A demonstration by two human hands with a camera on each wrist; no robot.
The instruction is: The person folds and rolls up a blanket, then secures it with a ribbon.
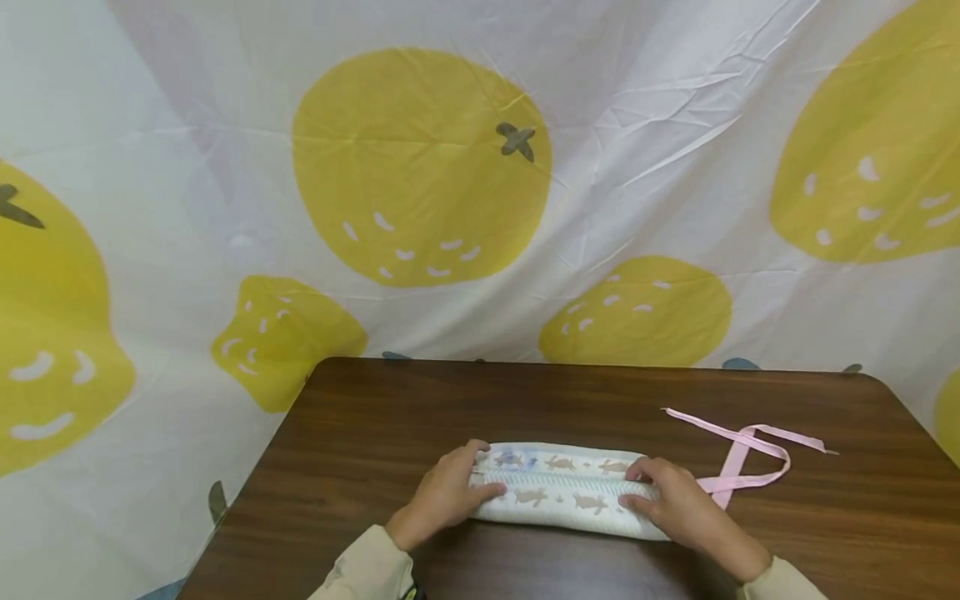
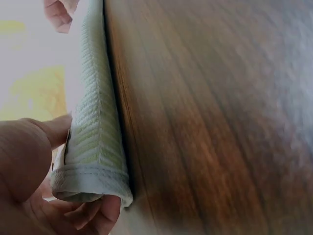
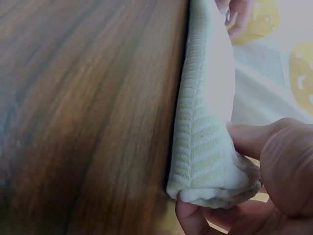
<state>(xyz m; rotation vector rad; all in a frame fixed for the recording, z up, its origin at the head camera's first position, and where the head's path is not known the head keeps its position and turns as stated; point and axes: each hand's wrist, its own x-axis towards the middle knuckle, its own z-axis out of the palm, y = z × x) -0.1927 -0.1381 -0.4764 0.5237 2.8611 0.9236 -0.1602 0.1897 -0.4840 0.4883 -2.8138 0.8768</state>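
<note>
**White roll of printed cloth held at both ends**

Soft white cloth [image 1: 562,492], printed with small brown animals and rolled into a long bundle, lies across the near part of the dark wooden tabletop [image 1: 450,400]. Each end is gripped: the left hand [image 1: 442,496] is curled round one end with thumb on top and fingers beneath, and the right hand [image 1: 678,504] is wrapped round the other likewise. The 2 grips appear meant to keep the roll from springing open, though its inner layers are hidden. A pink ribbon [image 1: 742,454] lies looped on the tabletop just beside the right hand, untouched. A lemon-print sheet [image 1: 420,167] hangs behind.
</note>
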